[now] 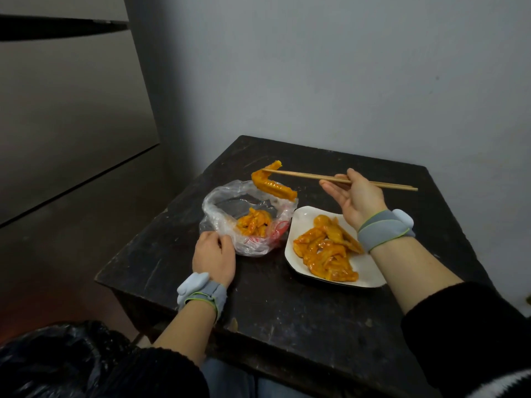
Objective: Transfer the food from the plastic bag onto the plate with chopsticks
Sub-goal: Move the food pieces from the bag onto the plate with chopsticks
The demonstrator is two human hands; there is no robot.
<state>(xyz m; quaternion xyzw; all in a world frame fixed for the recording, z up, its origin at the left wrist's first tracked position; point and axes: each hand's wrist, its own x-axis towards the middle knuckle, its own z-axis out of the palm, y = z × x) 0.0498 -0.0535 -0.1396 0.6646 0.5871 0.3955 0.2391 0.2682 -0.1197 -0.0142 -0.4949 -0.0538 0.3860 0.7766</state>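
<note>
A clear plastic bag (pixel 227 208) lies open on the dark table, with orange sauced chicken pieces (pixel 254 224) inside. My left hand (pixel 214 255) grips the bag's near edge. My right hand (pixel 355 196) holds wooden chopsticks (pixel 304 175) that point left. Their tips pinch an orange chicken wing (pixel 273 183) in the air above the bag's right rim. To the right of the bag, a white plate (pixel 365 271) carries several sauced pieces (pixel 324 251); my right wrist hangs over its far right part.
The small dark table (pixel 287 311) stands against a grey wall (pixel 316 67). A black rubbish bag (pixel 51 360) sits at the lower left, below the table's edge. Both wrists wear grey bands.
</note>
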